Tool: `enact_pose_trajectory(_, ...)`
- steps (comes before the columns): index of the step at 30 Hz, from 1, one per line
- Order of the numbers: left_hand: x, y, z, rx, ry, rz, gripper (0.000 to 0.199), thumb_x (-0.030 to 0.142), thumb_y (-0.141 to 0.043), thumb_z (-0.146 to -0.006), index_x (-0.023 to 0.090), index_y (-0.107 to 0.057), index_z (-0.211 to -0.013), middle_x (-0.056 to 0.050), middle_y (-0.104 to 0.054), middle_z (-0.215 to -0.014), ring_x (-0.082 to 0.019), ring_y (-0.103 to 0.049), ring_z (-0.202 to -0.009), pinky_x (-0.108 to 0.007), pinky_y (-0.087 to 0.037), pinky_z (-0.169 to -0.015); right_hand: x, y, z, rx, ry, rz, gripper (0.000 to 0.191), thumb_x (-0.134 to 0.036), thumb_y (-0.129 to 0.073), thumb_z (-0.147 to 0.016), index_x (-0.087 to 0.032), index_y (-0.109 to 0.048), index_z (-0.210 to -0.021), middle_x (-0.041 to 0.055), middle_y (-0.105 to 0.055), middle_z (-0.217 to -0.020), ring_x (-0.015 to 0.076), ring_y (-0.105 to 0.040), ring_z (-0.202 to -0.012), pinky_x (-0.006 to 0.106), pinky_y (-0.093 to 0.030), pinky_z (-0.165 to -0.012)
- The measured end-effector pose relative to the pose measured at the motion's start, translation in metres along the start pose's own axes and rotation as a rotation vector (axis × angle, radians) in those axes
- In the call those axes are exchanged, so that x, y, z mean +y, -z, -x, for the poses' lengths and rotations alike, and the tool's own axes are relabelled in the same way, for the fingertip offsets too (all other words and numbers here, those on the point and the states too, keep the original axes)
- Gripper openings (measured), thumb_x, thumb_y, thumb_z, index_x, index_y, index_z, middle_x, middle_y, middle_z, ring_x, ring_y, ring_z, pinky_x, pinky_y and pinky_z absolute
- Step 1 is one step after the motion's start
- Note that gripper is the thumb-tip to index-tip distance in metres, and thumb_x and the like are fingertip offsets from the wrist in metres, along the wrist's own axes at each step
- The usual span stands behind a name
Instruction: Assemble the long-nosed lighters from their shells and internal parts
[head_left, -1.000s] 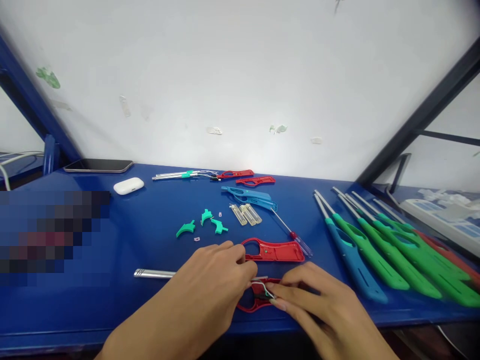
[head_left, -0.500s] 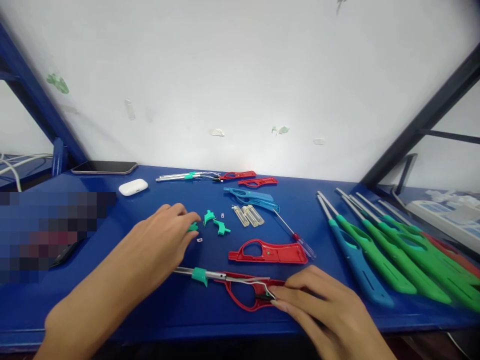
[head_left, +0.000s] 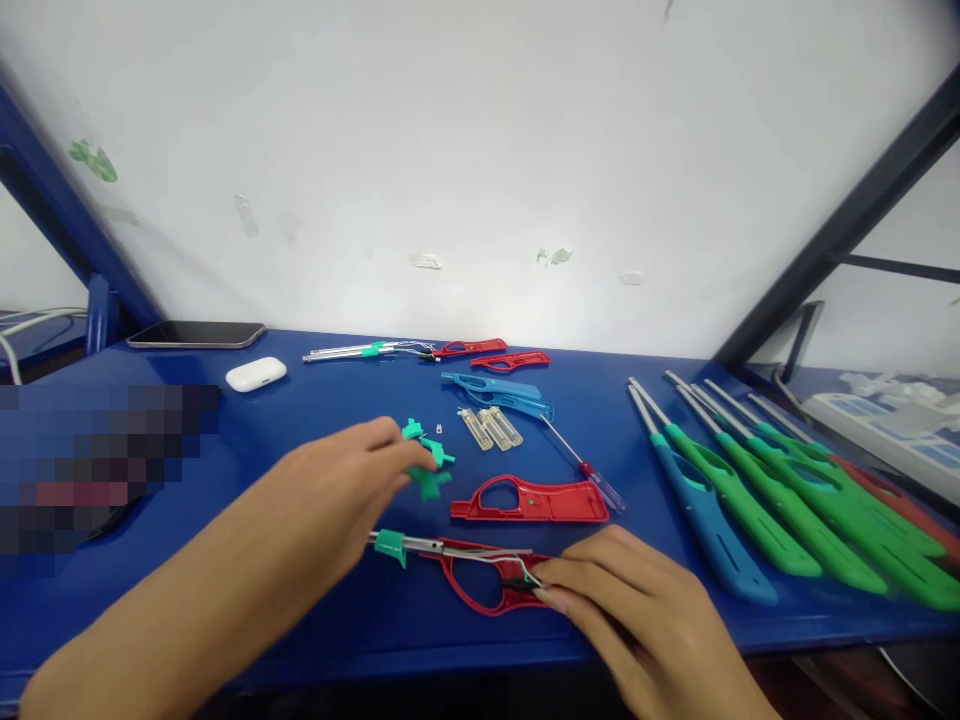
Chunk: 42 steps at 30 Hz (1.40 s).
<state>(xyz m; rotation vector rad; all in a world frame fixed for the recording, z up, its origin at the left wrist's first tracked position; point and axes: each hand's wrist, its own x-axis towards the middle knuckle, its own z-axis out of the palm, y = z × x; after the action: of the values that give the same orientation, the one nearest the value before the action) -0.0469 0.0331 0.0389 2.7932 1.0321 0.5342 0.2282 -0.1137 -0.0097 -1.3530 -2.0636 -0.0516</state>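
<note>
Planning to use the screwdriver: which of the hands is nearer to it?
Right. The right hand is just on the screwdriver's near side; the left hand is well to its left.

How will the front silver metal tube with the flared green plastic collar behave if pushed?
The silver metal tube looks stiff, being straight metal. It may resist rolling: the green plastic collar juts out. The thin white wire bends, so it probably flops or drags.

Left hand (head_left: 360, 470) bare, forearm (head_left: 195, 580) bare too! And the right hand (head_left: 637, 600), also bare, with slim fingers (head_left: 592, 578).
</note>
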Motion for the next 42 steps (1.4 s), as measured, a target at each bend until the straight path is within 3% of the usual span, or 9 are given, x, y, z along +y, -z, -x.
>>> enact_pose_trajectory(3,0.029,-0.007,0.009,-0.144,-0.195,0.085,0.051,0.004,-0.046,-0.099,0.035,-0.070,-0.131,-0.002,-0.072,-0.121,-0.018,-0.071,-0.102,-0.026,-0.056,-0.092,0.001,-0.002,0.000,0.027,0.008,-0.015,0.013,-0.022,-0.061,-0.108,-0.025,-0.074,-0.109,0.0000,-0.080,-0.095,0.0164,-0.074,-0.080,0.028,-0.060,-0.076)
enact_pose_trajectory(5,0.043,-0.014,0.015,-0.175,-0.219,0.077,0.061,0.000,-0.050,-0.092,0.037,-0.065,-0.137,-0.002,-0.070,-0.129,-0.021,-0.069,-0.113,-0.030,-0.055,-0.099,0.001,-0.004,0.000,0.030,0.005,-0.032,0.012,-0.020,-0.061,-0.108,-0.024,-0.072,-0.109,-0.0004,-0.080,-0.096,0.0157,-0.074,-0.082,0.027,-0.060,-0.078)
enact_pose_trajectory(7,0.049,-0.020,0.018,-0.192,-0.234,0.075,0.062,-0.003,-0.051,-0.086,0.038,-0.066,-0.130,0.000,-0.070,-0.126,-0.022,-0.069,-0.112,-0.031,-0.055,-0.099,0.002,-0.005,0.001,0.031,0.001,-0.046,0.010,-0.020,-0.062,-0.107,-0.024,-0.070,-0.109,-0.0011,-0.079,-0.096,0.0151,-0.074,-0.082,0.027,-0.059,-0.078)
enact_pose_trajectory(13,0.046,-0.023,0.016,-0.208,-0.217,0.044,0.057,-0.004,-0.052,-0.088,0.035,-0.060,-0.129,-0.002,-0.067,-0.129,-0.026,-0.065,-0.117,-0.043,-0.051,-0.106,0.001,-0.006,0.003,0.049,-0.012,-0.045,0.010,-0.017,-0.064,-0.105,-0.025,-0.069,-0.108,-0.0013,-0.079,-0.096,0.0157,-0.072,-0.080,0.029,-0.058,-0.078)
enact_pose_trajectory(17,0.048,-0.024,0.013,-0.236,-0.225,0.032,0.047,-0.001,-0.053,-0.092,0.034,-0.061,-0.123,0.000,-0.069,-0.119,-0.024,-0.067,-0.105,-0.041,-0.054,-0.095,0.001,-0.006,0.002,0.065,-0.017,-0.075,0.008,-0.018,-0.064,-0.105,-0.024,-0.069,-0.108,-0.0006,-0.079,-0.097,0.0156,-0.072,-0.081,0.029,-0.057,-0.078)
enact_pose_trajectory(25,0.055,-0.024,0.018,-0.206,-0.218,0.079,0.055,0.000,-0.052,-0.094,0.035,-0.060,-0.135,-0.002,-0.067,-0.138,-0.026,-0.065,-0.128,-0.041,-0.047,-0.114,0.002,-0.007,0.001,0.061,-0.020,-0.093,0.012,-0.016,-0.067,-0.104,-0.027,-0.069,-0.109,-0.0025,-0.079,-0.099,0.0156,-0.071,-0.083,0.029,-0.056,-0.080)
enact_pose_trajectory(32,0.054,-0.018,0.015,-0.222,-0.219,0.098,0.051,-0.002,-0.054,-0.091,0.036,-0.065,-0.124,0.000,-0.072,-0.125,-0.023,-0.071,-0.113,-0.034,-0.054,-0.101,0.003,-0.008,0.003,0.057,-0.025,-0.101,0.013,-0.016,-0.068,-0.104,-0.027,-0.068,-0.109,-0.0041,-0.079,-0.099,0.0150,-0.070,-0.083,0.029,-0.054,-0.081)
enact_pose_trajectory(42,0.060,-0.016,0.003,-0.252,-0.259,0.086,0.041,-0.002,-0.051,-0.094,0.030,-0.068,-0.114,-0.002,-0.073,-0.116,-0.021,-0.070,-0.109,-0.033,-0.053,-0.102,0.002,-0.006,0.000,0.070,-0.037,-0.157,0.007,-0.021,-0.067,-0.105,-0.026,-0.070,-0.107,-0.0047,-0.078,-0.095,0.0126,-0.070,-0.082,0.026,-0.054,-0.080)
